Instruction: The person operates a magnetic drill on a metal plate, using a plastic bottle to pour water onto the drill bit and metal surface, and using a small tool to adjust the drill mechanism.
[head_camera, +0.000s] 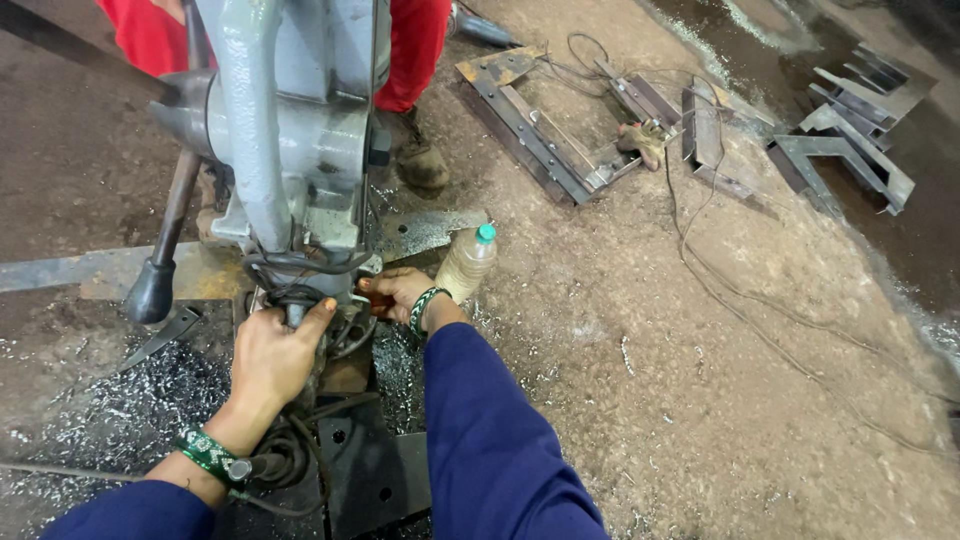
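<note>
Head view: capped bottle (467, 262) beside right hand (398, 292)

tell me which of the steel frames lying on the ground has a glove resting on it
The long flat frame nearest the drill machine; a worn glove lies at its right end. The angled frames further right, by the dark wet patch, carry nothing.

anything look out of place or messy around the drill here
A plastic bottle lies tilted on the gritty floor right beside the right hand. Shiny metal shavings are strewn around the drill, near the left hand.
</note>
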